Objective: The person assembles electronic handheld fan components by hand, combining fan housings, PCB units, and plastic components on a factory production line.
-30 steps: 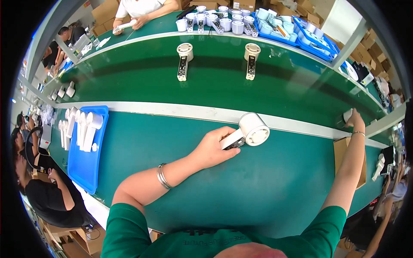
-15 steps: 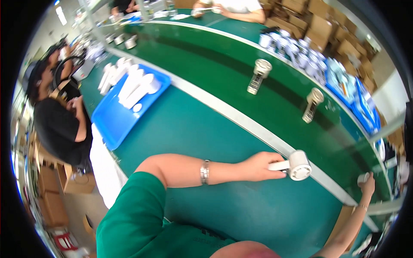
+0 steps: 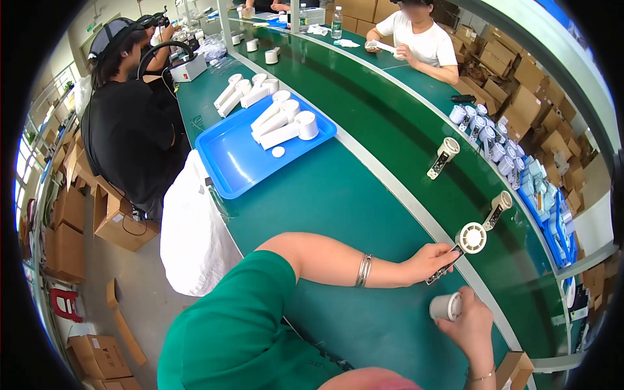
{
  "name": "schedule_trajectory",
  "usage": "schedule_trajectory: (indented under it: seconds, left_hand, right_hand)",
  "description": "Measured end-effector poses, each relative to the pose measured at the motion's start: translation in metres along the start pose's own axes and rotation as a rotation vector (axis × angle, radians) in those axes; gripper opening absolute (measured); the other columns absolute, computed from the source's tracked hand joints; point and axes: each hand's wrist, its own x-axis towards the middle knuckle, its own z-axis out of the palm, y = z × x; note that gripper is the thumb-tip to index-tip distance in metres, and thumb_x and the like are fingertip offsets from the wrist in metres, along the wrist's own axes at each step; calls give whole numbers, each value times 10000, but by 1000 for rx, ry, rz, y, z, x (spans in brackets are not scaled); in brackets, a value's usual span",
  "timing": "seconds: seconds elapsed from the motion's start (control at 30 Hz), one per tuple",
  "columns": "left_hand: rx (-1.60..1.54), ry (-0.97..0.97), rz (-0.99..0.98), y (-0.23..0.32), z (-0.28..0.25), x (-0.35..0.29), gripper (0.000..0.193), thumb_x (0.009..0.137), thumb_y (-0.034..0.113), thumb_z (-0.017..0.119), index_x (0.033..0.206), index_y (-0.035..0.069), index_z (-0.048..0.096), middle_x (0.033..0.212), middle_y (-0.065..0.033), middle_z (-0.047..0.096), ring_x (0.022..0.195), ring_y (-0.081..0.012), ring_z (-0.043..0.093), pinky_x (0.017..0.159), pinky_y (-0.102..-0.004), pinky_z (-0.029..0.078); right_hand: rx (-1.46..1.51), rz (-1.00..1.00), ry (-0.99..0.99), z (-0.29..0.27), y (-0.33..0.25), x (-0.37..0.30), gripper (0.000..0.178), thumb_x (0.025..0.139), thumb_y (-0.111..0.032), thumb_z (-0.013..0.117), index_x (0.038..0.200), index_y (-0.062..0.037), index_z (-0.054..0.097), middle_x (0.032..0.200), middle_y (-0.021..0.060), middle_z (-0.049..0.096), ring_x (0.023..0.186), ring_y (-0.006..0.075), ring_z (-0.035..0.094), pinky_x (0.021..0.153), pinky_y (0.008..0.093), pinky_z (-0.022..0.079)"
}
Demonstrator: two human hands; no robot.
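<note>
My left hand [image 3: 432,262] is closed round the handle of a white handheld fan [image 3: 470,238]. Its round slotted grille faces up, and dark inner parts show along the handle, over the white edge strip of the belt. Just nearer to me, above the green tabletop, my right hand [image 3: 473,325] grips a second white handheld fan [image 3: 444,307] by its drum-shaped head; its handle is hidden from view. Beyond my left hand, two more fans with exposed circuit boards, a nearer fan [image 3: 499,209] and a farther fan [image 3: 444,156], lie on the green conveyor belt [image 3: 390,140].
A blue tray [image 3: 224,175] at left holds several white fans and a small white disc [image 3: 278,151]; more fans lie beside it. Many fans [image 3: 497,140] line the belt's far side, near blue bins [image 3: 543,195]. Co-workers sit at left and across. A cardboard box [image 3: 515,370] stands near my right arm.
My right hand has come in from over the belt at far right, carrying its fan close to my left hand. The left-hand fan has turned, showing its grille and inner parts. The view has shifted.
</note>
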Motion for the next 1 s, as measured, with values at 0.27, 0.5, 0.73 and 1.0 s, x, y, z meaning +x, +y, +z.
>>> schedule_trajectory:
  seconds: [0.27, 0.5, 0.73, 1.0]
  left_hand:
    - [59, 72, 3, -2, -9, -2, 293, 930, 346, 544, 972, 58, 576, 781, 7, 572, 718, -62, 514, 592, -225, 415]
    - [64, 102, -23, 10, -20, -28, 221, 897, 265, 599, 970, 58, 573, 794, 2, 587, 724, -60, 523, 612, -211, 416]
    - [71, 114, 29, 4, -8, -1, 263, 946, 313, 505, 960, 55, 554, 854, -41, 608, 762, -109, 552, 653, -249, 468]
    - [61, 82, -101, -4, -37, 0, 320, 970, 308, 445, 1054, 12, 529, 903, -81, 612, 714, -100, 537, 625, -238, 449]
  right_hand:
    - [-139, -92, 137, 11, 36, -12, 630, 561, -137, 768, 1117, -35, 490, 1012, 168, 561, 969, 324, 556, 759, 407, 478]
    - [130, 143, -149, 29, 26, -1, 241, 639, -185, 649, 771, 8, 593, 746, 218, 615, 719, 382, 602, 646, 440, 486]
    - [829, 318, 459, 85, 46, 37, 433, 754, -187, 635, 1109, 24, 507, 829, 148, 627, 710, 249, 627, 646, 371, 502]
    - [1155, 241, 628, 116, 37, 58, 319, 812, -211, 619, 1035, 7, 550, 722, 72, 606, 587, 154, 582, 521, 308, 486]
